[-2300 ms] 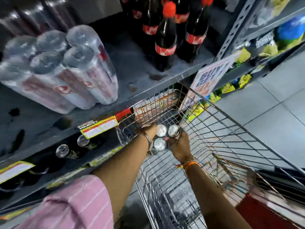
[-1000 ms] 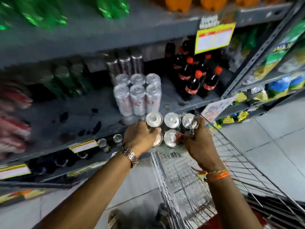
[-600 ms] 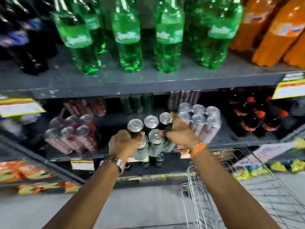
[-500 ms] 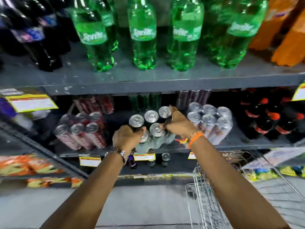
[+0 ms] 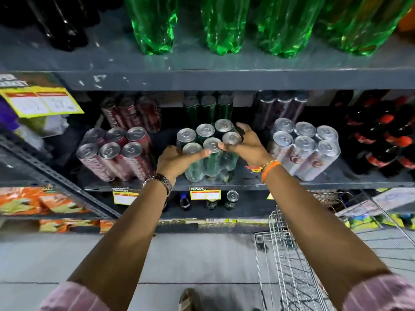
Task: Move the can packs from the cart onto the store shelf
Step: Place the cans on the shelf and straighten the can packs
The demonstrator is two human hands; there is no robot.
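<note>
on the shelf (image 5: 336,180), green can pack (image 5: 210,151) stands upright, tops up.

The person wears pink striped sleeves (image 5: 74,297) rolled up, a metal wristwatch (image 5: 162,180), and orange thread bracelets (image 5: 269,168).

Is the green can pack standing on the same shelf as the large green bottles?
No, the green can pack stands on the shelf below, between a red can pack and a silver can pack, while the large green bottles stand one shelf higher.
</note>
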